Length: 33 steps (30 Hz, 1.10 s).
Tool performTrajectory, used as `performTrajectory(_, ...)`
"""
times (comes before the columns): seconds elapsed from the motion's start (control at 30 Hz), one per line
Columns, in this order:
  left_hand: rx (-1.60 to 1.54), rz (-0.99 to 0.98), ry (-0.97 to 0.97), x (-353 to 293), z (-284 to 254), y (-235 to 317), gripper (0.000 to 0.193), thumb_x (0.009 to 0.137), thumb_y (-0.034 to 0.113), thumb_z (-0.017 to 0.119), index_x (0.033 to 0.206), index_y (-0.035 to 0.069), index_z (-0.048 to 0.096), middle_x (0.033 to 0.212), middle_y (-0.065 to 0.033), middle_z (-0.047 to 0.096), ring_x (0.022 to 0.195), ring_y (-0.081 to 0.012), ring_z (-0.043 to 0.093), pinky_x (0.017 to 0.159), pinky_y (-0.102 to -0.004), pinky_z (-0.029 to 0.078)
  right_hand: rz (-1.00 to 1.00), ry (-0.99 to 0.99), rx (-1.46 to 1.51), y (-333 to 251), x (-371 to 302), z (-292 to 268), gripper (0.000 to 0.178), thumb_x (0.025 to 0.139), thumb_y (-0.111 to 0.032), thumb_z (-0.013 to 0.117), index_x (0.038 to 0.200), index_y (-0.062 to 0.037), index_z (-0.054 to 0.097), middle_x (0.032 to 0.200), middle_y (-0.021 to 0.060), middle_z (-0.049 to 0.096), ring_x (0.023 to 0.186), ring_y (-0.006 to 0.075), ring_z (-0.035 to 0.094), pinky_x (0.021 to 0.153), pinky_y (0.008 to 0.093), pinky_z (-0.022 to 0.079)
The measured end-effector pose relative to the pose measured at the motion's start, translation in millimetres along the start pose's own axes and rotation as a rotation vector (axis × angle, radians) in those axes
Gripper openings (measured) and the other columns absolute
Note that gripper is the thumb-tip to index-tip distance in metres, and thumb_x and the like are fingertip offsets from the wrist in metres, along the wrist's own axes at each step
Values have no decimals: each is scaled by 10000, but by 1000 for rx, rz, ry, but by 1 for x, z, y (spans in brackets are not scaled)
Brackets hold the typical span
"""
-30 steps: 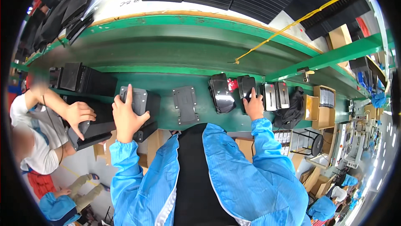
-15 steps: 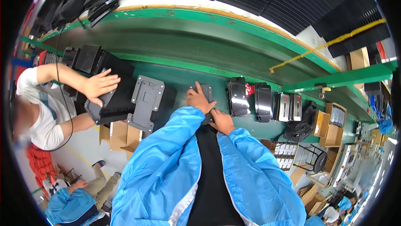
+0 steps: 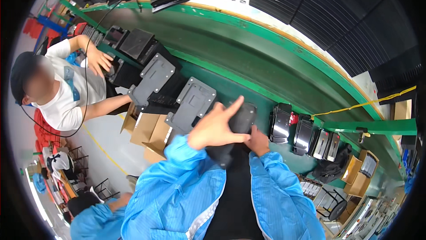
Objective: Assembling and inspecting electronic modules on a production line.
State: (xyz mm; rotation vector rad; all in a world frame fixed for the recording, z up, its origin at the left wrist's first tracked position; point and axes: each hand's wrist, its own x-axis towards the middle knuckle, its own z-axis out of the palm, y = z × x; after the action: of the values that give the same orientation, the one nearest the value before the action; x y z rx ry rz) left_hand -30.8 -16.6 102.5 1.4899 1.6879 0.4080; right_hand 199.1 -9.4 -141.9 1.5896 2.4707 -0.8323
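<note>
Both hands grip a black part (image 3: 237, 127) near the surface's (image 3: 230, 84) edge: left hand (image 3: 213, 127) over it, right hand (image 3: 258, 141) beneath.

Single head view, fisheye, looking steeply down over green conveyor (image 3: 248, 58); close to hands.

Your left hand (image 3: 213, 129) covers the near part of the dark panel (image 3: 239, 122), so you cannot tell its full shape. Your right hand (image 3: 258, 141) is mostly behind that panel; only the knuckles show, and whether the fingers close on it is not visible. The lower end of the panel is lost against your dark apron. The co-worker's hand (image 3: 101, 60) hides part of a black housing (image 3: 116, 69). The small parts in the cardboard boxes (image 3: 361, 169) at the right rim are too small to identify.
</note>
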Motion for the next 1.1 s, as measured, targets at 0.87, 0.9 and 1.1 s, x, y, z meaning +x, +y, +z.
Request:
performTrajectory(0.87, 528, 455, 667, 2, -2, -55, 768, 781, 215, 782, 1484, 94, 497, 1378, -278, 496, 1147, -484, 568, 987, -521, 497, 275, 401, 225, 26, -12, -113, 835, 866, -493, 677, 1575, -180, 367, 1183, 297, 657, 963, 460, 692, 861, 537, 559)
performTrajectory(0.9, 517, 463, 666, 3, 10, -49, 768, 781, 215, 782, 1484, 94, 497, 1378, -278, 496, 1147, -484, 568, 987, -521, 497, 438, 393, 161, 44, -24, -121, 833, 868, -481, 686, 1574, -175, 368, 1196, 287, 629, 965, 450, 686, 860, 523, 561)
performTrajectory(1.1, 163, 67, 167, 63, 103, -86, 787, 859, 315, 772, 1508, 45, 417, 1371, -276, 483, 1212, -465, 566, 1015, -474, 495, 565, 434, -48, 124, -50, -104, 710, 866, -406, 717, 1480, -147, 472, 1164, 235, 596, 981, 429, 659, 855, 492, 563)
